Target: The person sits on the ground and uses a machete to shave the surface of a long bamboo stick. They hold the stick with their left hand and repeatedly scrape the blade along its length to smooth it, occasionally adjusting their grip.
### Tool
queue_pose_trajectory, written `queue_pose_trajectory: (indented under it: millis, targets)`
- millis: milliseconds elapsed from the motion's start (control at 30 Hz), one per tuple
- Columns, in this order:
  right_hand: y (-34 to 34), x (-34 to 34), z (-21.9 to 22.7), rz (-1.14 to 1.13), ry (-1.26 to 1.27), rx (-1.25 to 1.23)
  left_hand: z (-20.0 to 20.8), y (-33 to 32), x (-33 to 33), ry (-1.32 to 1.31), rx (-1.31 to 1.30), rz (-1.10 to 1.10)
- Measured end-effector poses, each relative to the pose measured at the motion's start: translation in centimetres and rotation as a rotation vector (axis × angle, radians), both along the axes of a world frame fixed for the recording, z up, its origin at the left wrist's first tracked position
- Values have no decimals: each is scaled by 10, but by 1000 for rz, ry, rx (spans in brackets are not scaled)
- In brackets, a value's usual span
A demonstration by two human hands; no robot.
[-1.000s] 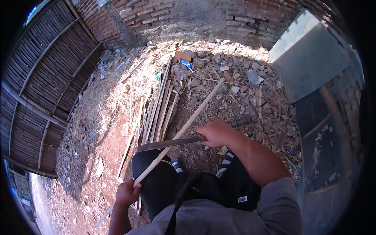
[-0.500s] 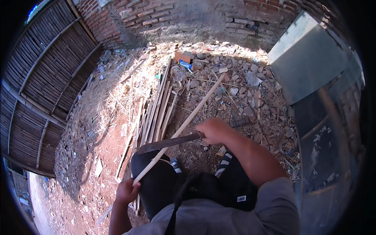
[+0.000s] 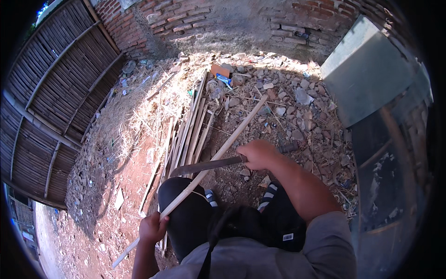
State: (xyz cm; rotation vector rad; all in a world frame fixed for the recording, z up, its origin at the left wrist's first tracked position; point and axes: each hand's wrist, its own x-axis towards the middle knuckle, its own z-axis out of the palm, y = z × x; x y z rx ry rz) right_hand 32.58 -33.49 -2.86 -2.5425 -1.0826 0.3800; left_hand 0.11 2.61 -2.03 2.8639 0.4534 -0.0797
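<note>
Fingers closed on both sides: left hand (image 3: 153,228) around the stick (image 3: 225,143), right hand (image 3: 259,154) around the handle of the knife (image 3: 225,162).

From my remote station I record one small change over the last half second: the blade has shifted slightly up the stick, away from the left hand, while both grips stayed as they were. I judge that this puts the edge against a fresh stretch of wood; actual contact at the crossing I cannot confirm. The stick slants across the left knee (image 3: 186,223), lower end past the left hand, far end above the rubble (image 3: 292,109). Beyond the knee, I note a pile of strips (image 3: 188,135) on the ground.
</note>
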Motion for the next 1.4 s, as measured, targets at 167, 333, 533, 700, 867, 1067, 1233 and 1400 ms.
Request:
queue_pose_trajectory:
  millis: [167, 333, 533, 700, 867, 1067, 1233, 1400]
  targets:
    - [-43, 50, -33, -505, -11, 318, 0, -4, 4, -28, 31, 4]
    - [-19, 12, -7, -232, 70, 176, -5, -1, 3, 32, 46, 9]
    - [-20, 9, -4, -76, -63, 104, -10, 5, -6, -23, 16, -33]
    - [-69, 58, -33, -609, -35, 315, -12, 3, 3, -85, 66, -39]
    - [-38, 20, 2, -317, -58, 161, -20, 2, -3, -135, 106, -56]
    - [-68, 47, -21, -469, 70, 244, -27, 7, -7, -184, 136, -75]
    - [-66, 50, -26, -534, 22, 261, -27, 11, -1, -184, 159, -83]
    - [-42, 21, 8, -93, -37, 64, -26, 14, -5, -156, 51, -89]
